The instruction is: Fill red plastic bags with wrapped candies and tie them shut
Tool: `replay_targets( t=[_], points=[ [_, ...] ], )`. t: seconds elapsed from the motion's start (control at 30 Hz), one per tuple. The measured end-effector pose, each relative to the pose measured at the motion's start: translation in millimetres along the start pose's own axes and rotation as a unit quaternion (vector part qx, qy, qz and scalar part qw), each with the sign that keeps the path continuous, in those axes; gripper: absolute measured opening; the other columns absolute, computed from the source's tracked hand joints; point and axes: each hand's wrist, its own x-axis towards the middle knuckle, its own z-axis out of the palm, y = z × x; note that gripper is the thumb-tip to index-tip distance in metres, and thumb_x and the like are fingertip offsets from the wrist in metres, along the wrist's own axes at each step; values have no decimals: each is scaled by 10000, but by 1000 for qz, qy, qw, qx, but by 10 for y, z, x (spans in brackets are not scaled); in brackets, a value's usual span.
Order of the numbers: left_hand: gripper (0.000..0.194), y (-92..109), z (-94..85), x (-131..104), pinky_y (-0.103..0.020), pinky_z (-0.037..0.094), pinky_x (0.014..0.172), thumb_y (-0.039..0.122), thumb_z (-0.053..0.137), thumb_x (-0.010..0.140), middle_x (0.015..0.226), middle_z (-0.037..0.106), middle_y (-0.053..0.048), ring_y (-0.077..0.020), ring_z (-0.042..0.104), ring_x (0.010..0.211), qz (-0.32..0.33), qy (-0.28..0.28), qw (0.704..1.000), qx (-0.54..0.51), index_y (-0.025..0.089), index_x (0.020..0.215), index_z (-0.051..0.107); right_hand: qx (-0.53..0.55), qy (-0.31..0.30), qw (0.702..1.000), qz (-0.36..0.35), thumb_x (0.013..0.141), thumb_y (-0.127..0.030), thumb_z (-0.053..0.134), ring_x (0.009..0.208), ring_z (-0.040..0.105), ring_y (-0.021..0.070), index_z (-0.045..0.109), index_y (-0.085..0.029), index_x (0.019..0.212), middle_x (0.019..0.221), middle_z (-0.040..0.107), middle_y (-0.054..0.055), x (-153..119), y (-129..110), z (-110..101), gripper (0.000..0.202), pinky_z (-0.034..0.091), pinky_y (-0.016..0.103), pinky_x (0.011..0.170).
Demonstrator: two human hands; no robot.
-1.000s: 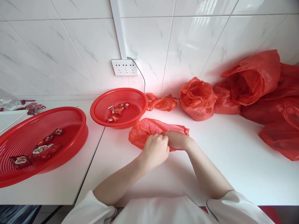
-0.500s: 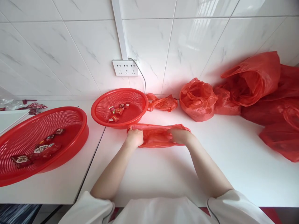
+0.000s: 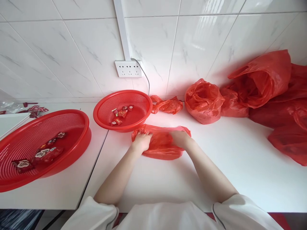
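A red plastic bag (image 3: 164,153) lies on the white table in front of me, its mouth spread wide between my hands. My left hand (image 3: 143,140) grips the bag's left rim, fingers closed on the plastic. On the right side, my right hand (image 3: 179,139) reaches inside the mouth; its fingers are blurred and partly hidden by the bag. Just behind the bag's left part stands a round red basket (image 3: 141,124) with several small wrapped pieces in it.
A larger red basket (image 3: 82,127) with several wrapped pieces stands at the left. A crumpled red bag (image 3: 169,106), an upright bag (image 3: 203,102) and more red bags (image 3: 266,80) line the wall. A socket panel (image 3: 128,69) is on the tiles.
The bag's front side has come down toward me and its mouth looks deeper. My hands are slightly closer together, the right one having moved left.
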Motion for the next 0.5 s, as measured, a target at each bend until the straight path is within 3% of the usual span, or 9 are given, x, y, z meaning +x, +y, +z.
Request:
replay_targets(
  t=[0.17,0.27,0.33,0.4,0.5],
  points=[
    [426,-80,-103,-16,-430,422,943,27,485,756,1133,653,-229,-330,592,1121,-40,8,999,-20,124,1149,621,-17,15,999,35,780,-140,598,939,652,269,624,-155,1106,1012,683,150,42,157,-21,327,469,331,732],
    [460,-18,-96,-9,-414,437,926,154,500,819,1236,612,-203,-318,594,1126,-12,19,998,-52,148,1278,527,3,47,999,-22,901,-176,435,1032,622,223,588,-192,1170,1131,655,118,44,86,1,309,455,312,807],
    [529,7,-60,7,-393,444,927,282,573,807,1300,581,-166,-311,578,1157,6,7,997,-74,194,1322,490,20,58,995,-75,916,-231,431,1112,580,195,552,-237,1232,1229,614,76,55,4,55,338,437,289,875],
    [645,-24,-28,30,-383,454,916,378,663,734,1324,568,-157,-324,571,1168,6,-17,995,-93,216,1333,485,29,42,991,-123,839,-285,566,1228,498,218,500,-270,1315,1346,535,58,74,-49,128,481,405,299,955],
    [746,-178,-51,62,-409,454,918,512,666,702,1371,520,-182,-359,540,1200,-19,-34,993,-113,202,1354,474,32,-22,990,-134,715,-205,656,1362,336,301,366,-294,1439,1514,330,68,101,-26,220,784,386,376,1005]
  ],
)
